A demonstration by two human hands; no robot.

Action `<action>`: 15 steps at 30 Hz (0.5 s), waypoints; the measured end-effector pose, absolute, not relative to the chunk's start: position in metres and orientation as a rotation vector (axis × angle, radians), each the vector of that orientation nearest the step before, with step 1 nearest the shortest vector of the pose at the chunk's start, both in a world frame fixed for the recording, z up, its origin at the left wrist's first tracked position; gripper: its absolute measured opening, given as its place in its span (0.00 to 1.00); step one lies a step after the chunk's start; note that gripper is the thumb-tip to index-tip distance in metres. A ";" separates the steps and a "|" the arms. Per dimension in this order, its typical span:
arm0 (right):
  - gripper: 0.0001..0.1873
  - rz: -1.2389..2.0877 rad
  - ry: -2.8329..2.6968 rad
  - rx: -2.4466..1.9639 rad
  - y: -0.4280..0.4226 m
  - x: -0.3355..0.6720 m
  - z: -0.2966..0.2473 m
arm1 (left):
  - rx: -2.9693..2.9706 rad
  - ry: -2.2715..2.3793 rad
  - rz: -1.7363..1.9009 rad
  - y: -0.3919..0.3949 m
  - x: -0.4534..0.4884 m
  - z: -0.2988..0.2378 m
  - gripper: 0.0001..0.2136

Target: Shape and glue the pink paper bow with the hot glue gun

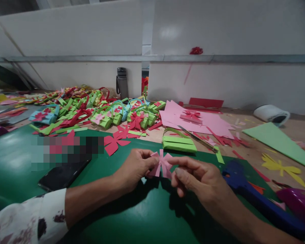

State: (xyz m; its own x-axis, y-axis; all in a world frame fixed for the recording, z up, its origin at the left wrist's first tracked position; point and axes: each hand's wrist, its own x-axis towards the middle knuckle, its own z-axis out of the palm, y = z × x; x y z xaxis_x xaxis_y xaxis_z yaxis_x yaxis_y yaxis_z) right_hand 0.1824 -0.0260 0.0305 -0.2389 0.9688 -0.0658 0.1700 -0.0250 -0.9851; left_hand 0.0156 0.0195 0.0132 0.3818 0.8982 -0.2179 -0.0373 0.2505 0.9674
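Observation:
Over the green mat (132, 220), a pink paper flower (162, 162) with several petals is held up. My left hand (134, 168) pinches it by its left petals between thumb and fingers. My right hand (205, 179) is at the other side, its index fingertip touching a right petal; the thumb stands apart and the other fingers are loosely curled. Just behind the flower lies a small light-green paper bag (179, 145) with a handle. A blue glue gun (259, 201) rests to the right, partly behind my right forearm. Red paper petals (114, 144) lie at the mat's far edge.
A black phone (63, 174) lies left. Behind are heaped paper bags (109, 115), a dark bottle (122, 83), pink sheets (210, 123) and a slim pointed metal tool (198, 139). On the right are a green sheet (277, 140), yellow cut-out (282, 166) and purple object (298, 203).

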 end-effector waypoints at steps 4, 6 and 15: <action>0.14 1.100 -1.370 -1.161 -0.024 0.190 0.036 | 1.089 1.021 0.803 0.021 0.016 0.013 0.11; 0.18 0.911 -1.316 -1.152 -0.019 0.194 0.039 | 1.085 1.021 0.794 0.021 0.016 0.013 0.10; 0.28 1.269 -1.405 -1.283 -0.012 0.186 0.027 | 1.139 0.922 0.718 0.012 0.018 0.013 0.11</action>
